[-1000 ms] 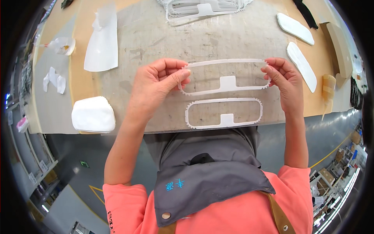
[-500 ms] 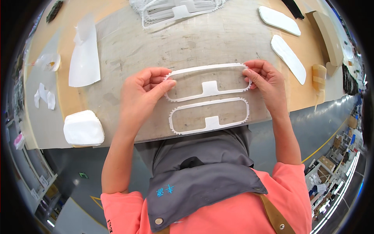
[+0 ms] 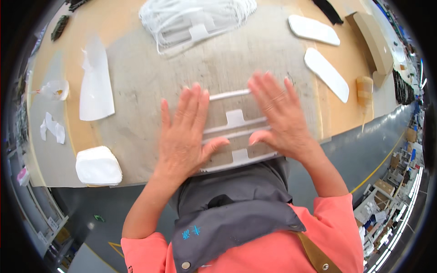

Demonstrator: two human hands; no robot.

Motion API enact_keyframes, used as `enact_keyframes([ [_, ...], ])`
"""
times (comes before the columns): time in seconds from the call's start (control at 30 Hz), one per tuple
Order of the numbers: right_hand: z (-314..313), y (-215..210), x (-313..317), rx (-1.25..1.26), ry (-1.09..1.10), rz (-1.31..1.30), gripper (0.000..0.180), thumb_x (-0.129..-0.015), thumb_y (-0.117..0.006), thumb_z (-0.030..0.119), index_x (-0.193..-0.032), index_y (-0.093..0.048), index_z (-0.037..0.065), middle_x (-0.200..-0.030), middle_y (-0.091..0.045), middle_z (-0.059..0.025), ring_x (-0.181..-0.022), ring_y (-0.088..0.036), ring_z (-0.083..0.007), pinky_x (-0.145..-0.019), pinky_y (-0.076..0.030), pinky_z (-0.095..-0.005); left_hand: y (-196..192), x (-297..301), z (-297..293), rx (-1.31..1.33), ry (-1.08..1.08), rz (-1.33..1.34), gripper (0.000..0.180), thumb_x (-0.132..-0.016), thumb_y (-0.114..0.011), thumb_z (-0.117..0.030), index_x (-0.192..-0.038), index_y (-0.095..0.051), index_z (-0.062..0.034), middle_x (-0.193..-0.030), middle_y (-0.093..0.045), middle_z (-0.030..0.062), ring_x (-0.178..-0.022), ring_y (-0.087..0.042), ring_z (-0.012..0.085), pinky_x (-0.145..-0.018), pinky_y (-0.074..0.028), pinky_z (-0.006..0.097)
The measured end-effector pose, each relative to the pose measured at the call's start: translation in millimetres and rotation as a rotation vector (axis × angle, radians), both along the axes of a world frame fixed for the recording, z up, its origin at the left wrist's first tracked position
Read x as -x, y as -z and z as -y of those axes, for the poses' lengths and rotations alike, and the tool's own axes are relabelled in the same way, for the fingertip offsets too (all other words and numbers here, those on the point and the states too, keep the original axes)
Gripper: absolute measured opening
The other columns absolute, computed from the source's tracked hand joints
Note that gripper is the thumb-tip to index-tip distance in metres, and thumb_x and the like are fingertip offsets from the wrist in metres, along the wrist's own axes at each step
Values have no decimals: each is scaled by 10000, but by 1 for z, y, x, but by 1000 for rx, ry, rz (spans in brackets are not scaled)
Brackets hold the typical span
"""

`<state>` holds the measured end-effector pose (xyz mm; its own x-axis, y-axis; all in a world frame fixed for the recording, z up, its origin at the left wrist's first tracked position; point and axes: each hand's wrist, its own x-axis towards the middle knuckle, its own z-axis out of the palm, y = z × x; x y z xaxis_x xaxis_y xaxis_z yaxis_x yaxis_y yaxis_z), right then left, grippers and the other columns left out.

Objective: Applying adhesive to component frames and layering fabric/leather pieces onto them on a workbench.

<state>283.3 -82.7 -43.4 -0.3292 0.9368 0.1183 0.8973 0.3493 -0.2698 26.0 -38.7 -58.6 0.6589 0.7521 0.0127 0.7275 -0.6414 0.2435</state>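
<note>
Two thin white frame-shaped strips with toothed ends lie on the table at its near edge, one above the other. Each has a small tab: the farther strip (image 3: 235, 118) and the nearer strip (image 3: 240, 156). My left hand (image 3: 183, 132) is flat over their left ends, fingers stretched and thumb pointing inward. Over the right ends lies my right hand (image 3: 283, 119), palm down with fingers spread and slightly blurred. Both hands hide the toothed ends. Neither hand grips anything; whether the palms press on the strips or hover just above, I cannot tell.
A pile of similar white strips (image 3: 195, 27) lies at the far middle. White pads (image 3: 99, 166) are stacked at the near left, beside a translucent sheet (image 3: 96, 86). On the right are two oblong white pads (image 3: 327, 74), an amber nozzle bottle (image 3: 364, 88) and bent cardboard (image 3: 372, 43).
Both hands have let go of the farther strip's ends and now lie flat over the two strips. The farther strip has come down close against the nearer one. The view has shifted slightly.
</note>
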Motion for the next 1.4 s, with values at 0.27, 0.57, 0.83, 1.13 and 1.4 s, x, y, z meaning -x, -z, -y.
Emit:
enact_keyframes([
  [0.27, -74, -26, -26, -92, 203, -370, 555, -935, -679, 442, -1328, -599, 58, -1329, -626, -118, -1244, -568, -291, -1074, -419, -446, -11, 13, -6, 16, -113, 4, 1028, -892, -403, -793, -1627, -203, -103, -1700, -46, 184, -1574, 0, 349, -1184, 85, 638],
  [0.57, -199, 8, -35, -40, 218, -469, 230, -918, -711, 248, -1054, -687, 63, -1031, -657, -74, -986, -612, -236, -897, -464, -363, -9, 22, -24, 38, -205, 22, 960, -924, -387, -760, -1615, -255, -107, -1696, -72, 190, -1575, -17, 343, -1180, 68, 648],
  [0.83, -213, 8, -24, -38, 177, -390, 206, -915, -716, 288, -995, -692, 100, -1012, -650, -53, -956, -584, -221, -957, -388, -373, -3, 25, -31, 65, -219, 5, 916, -941, -361, -758, -1604, -300, -129, -1697, -91, 177, -1572, -46, 360, -1181, 28, 664],
  [1.13, -221, 2, -3, -45, 90, -436, 195, -918, -720, 246, -1018, -706, 79, -993, -647, -45, -898, -577, -201, -853, -453, -356, -17, 22, -47, 9, -250, 47, 829, -955, -532, -607, -1578, -343, -95, -1678, -133, 216, -1558, -110, 387, -1132, -93, 746],
  [1.4, -240, -3, 52, -229, -228, -179, 143, -900, -713, 209, -1007, -681, 118, -986, -630, -29, -951, -585, -224, -954, -390, -386, -17, 22, -110, -215, -396, 143, 571, -1026, -570, -332, -1502, -445, -42, -1600, -314, 254, -1511, -229, 441, -1174, -196, 645],
])
